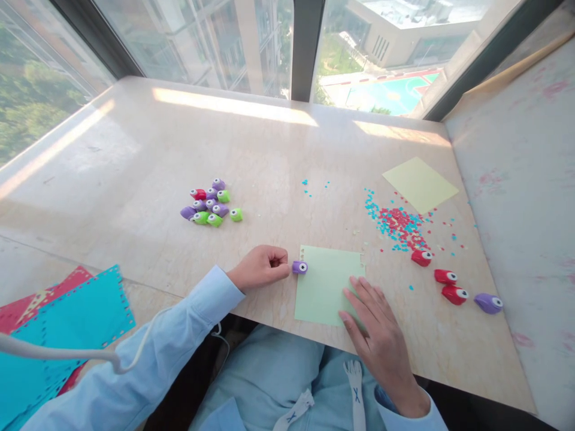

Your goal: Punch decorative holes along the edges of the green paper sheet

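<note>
From the head view, the left hand (260, 266), just below the centre of the frame, is curled with its fingertips pinched on a small purple punch (299, 267), which sits at the upper left edge of a pale green sheet (326, 284). The right hand (375, 326), lower right of centre, lies flat with its fingers spread apart, pressing the green sheet's lower right part onto the worktop (269, 149). The top edge of that sheet shows small notches near both corners.

Right of the sheet, a red punch (421, 257) rests at the lower edge of a scatter of red and blue paper bits (398, 224). Further right lie two more red punches (450, 285) and a second purple punch (488, 303), well apart from both hands. A yellow sheet (420, 184) lies in the upper right, beside the scatter. Left of centre is a cluster of purple, green and red punches (210, 205). In the lower left corner, teal and red perforated sheets (67, 323) overlap at the worktop's edge.
</note>
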